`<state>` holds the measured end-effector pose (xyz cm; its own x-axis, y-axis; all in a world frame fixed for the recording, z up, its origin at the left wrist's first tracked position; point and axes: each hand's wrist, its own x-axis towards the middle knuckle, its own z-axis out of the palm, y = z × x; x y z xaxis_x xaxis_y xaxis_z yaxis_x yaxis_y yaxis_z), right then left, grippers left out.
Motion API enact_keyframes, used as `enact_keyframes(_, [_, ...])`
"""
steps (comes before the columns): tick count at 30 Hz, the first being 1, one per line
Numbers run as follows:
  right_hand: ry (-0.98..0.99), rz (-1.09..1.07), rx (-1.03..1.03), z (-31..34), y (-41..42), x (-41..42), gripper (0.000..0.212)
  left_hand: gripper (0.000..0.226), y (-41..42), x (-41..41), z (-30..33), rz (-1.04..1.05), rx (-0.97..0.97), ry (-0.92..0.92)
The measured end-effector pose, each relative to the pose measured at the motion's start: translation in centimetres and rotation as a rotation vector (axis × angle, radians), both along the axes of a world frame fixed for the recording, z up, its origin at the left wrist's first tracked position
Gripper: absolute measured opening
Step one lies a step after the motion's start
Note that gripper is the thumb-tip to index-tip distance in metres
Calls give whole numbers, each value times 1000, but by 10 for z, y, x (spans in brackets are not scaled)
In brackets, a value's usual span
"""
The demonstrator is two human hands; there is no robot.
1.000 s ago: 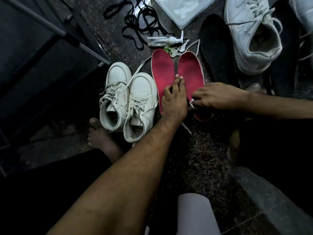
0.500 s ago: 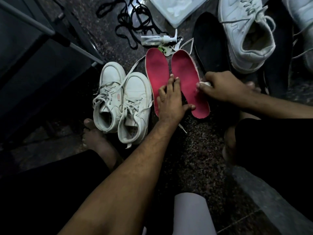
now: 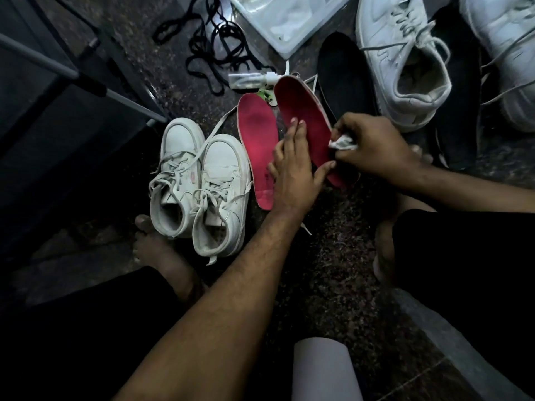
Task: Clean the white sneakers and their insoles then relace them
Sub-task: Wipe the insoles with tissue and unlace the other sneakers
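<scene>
Item, floor (image 3: 333, 270): dark speckled stone, carrying all listed things.

Item, small white sneakers (image 3: 199, 186): a pair, laced, side by side and touching, toes away from the person, standing just left of the red insoles.

Item, left red insole (image 3: 256, 131): lay flat on the floor beside the sneakers, its heel end partly under the left hand.

Item, right red insole (image 3: 304, 111): tilted, toe end raised toward the spray bottle (image 3: 252, 79), lying between the two hands.

Item, left hand (image 3: 292, 172): fingers straight and pressed flat on the right insole's inner side, thumb spread under its heel edge; nothing gripped.

Item, right hand (image 3: 373, 146): fingers curled round a crumpled white wipe (image 3: 343, 143), the wipe touching the right insole's outer edge near mid-length.

Item, black insoles (image 3: 344, 79): one just right of the red pair, another further right, partly behind the right forearm.

Item, large white sneakers (image 3: 405, 59): two, at top right, well apart from the hands.

Item, black laces (image 3: 220, 44): loose tangle at top centre, next to a clear plastic pouch (image 3: 289, 21).

Item, bare foot (image 3: 153, 241): touching the heel of the leftmost small sneaker.
</scene>
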<state>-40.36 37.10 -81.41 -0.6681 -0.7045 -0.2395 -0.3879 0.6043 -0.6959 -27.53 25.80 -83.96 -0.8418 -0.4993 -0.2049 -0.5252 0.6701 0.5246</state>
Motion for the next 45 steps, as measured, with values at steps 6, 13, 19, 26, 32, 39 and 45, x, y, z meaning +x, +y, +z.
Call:
enact_keyframes(6, [60,-48,8,-3,9,-16,20,75,-3,1,-5,111,-164,-31])
enact_keyframes(13, [366,128,44,-2,0,-10,26,68,-21,19,-12,289,-263,-142])
enact_keyframes(19, [414,540,59,5,-30,0,29,62,-24,19,-10,278,-153,4])
enact_keyframes(26, [405,647,229,-4,-22,-9,33,31,-44,36,-14,332,218,249])
enact_keyframes(32, [340,667,257,1,-22,-14,36,74,-45,41,-13,93,125,9])
enact_keyframes(39, [332,577,58,5,-33,7,31,64,-51,31,-4,26,79,-90])
enact_keyframes(45, [355,851,31,-3,-41,35,43,53,-62,26,1,-3,155,-161])
